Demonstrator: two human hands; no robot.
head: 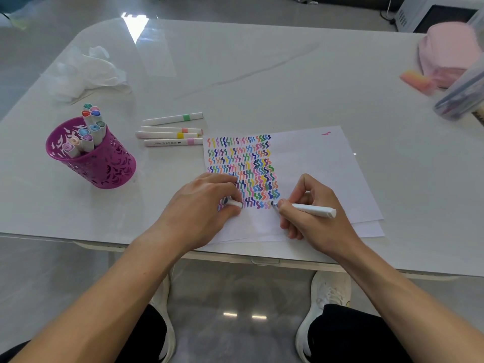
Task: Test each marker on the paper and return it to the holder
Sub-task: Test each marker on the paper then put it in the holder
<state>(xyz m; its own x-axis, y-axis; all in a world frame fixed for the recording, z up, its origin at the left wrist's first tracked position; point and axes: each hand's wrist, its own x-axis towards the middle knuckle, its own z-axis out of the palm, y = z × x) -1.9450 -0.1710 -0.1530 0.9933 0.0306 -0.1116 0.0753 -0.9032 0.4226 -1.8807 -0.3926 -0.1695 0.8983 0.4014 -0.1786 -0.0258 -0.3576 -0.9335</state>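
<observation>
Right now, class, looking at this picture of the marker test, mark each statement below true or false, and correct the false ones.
1. The right hand holds a marker with its tip on the paper. True.
2. The purple holder is empty. False: several capped markers stand in it.
3. On the table, four loose markers lie between the holder and the paper. True.
4. The left hand holds nothing. False: it pinches a white cap and rests on the paper.
</observation>
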